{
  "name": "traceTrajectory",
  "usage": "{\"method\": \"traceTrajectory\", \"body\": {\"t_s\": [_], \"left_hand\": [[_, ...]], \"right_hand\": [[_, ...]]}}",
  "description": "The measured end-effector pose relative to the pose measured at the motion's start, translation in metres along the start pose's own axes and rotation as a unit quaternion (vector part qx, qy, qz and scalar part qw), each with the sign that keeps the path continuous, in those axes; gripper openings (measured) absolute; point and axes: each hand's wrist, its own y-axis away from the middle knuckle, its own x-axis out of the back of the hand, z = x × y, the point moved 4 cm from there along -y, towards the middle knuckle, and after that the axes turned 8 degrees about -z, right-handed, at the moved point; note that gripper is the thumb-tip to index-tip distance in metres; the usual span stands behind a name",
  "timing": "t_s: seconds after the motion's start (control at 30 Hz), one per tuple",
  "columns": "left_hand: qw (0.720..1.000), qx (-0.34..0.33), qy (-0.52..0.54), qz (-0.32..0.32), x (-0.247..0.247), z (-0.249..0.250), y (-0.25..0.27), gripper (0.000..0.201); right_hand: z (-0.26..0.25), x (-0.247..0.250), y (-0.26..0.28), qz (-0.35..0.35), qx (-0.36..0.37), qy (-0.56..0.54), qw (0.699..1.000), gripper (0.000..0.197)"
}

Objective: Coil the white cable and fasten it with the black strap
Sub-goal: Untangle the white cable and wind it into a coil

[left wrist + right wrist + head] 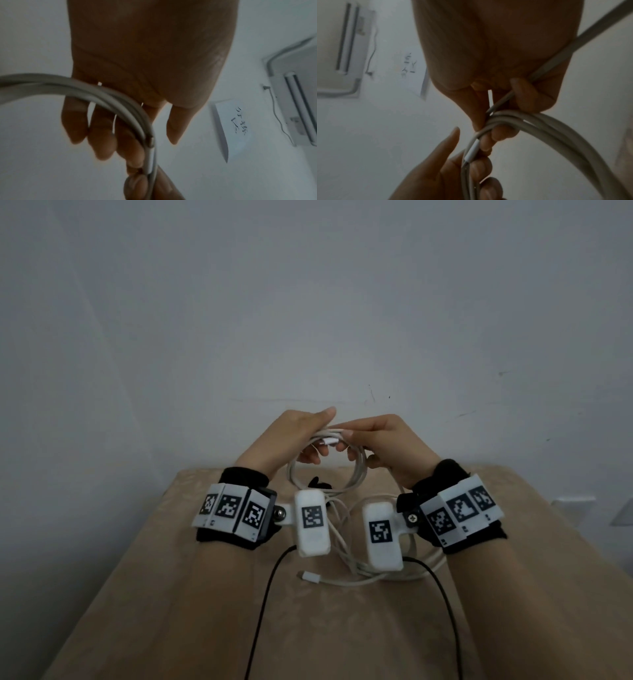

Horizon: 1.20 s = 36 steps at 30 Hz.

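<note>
I hold the white cable (358, 474) up above the beige table (154, 594) as a coil of a few loops. My left hand (317, 440) cups the top of the coil, fingers curled under the strands and thumb lifted. My right hand (346, 440) pinches the same bundle beside a white plug (329, 442). The right wrist view shows the cable (556, 132) running on through my right palm. The rest lies loose on the table and ends in a second plug (310, 577). The black strap (318, 484) lies on the table under the coil, partly hidden.
Two black camera leads (263, 594) trail from my wrists toward the table's near edge. A plain grey wall stands right behind the table. High on the wall the left wrist view shows an air conditioner (300, 101) and a paper note (235, 128).
</note>
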Motion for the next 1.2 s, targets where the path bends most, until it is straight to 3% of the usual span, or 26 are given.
{"method": "traceTrajectory", "body": {"t_s": [0.2,0.4,0.57,0.8,0.97,1.2], "left_hand": [[0.996,0.035,-0.065,-0.057,-0.005,0.001,0.003,0.049],[0.999,0.007,0.032,-0.043,-0.002,0.003,0.003,0.039],[0.991,-0.021,0.133,0.001,0.010,0.003,0.005,0.041],[0.954,-0.031,0.292,0.056,0.022,0.000,0.005,0.042],[0.934,-0.028,0.343,0.096,0.027,-0.004,0.004,0.042],[0.882,-0.051,0.447,0.140,0.042,-0.009,0.006,0.041]], "right_hand": [[-0.012,-0.004,0.003,0.003,0.031,0.087,0.996,0.017],[-0.015,0.001,0.006,0.047,0.057,0.021,0.997,0.013],[-0.012,0.006,0.009,0.032,0.000,0.025,0.999,0.030],[-0.009,0.011,0.012,0.005,0.009,-0.071,0.997,0.036],[-0.009,0.023,0.016,0.024,0.009,0.066,0.998,0.013],[0.006,0.047,0.008,0.088,0.012,0.157,0.984,0.030]]}}
